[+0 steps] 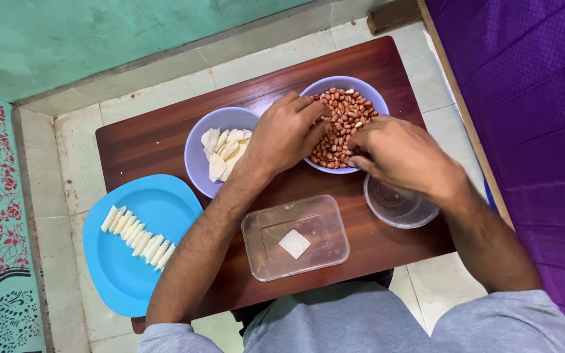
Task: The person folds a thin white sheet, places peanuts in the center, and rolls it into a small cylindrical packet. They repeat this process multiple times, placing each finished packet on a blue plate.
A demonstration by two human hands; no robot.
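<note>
Both hands meet over the far bowl of peanuts [342, 124]. Left hand [284, 134], fingers curled narrow, touches the nuts at the bowl's left rim. Right hand [400, 155], fingers pinched nearly closed, rests on its near-right rim; whether either grips a nut cannot be told.

Peanut bowl [344, 98] right of slice bowl [212, 127]; plate [140, 245] left of rectangular container [295, 236].

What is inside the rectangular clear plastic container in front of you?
The rectangular clear plastic container holds one flat white square piece near its middle. Nothing else shows inside; the brown wooden table shows through the clear base. Neither hand covers it.
</note>
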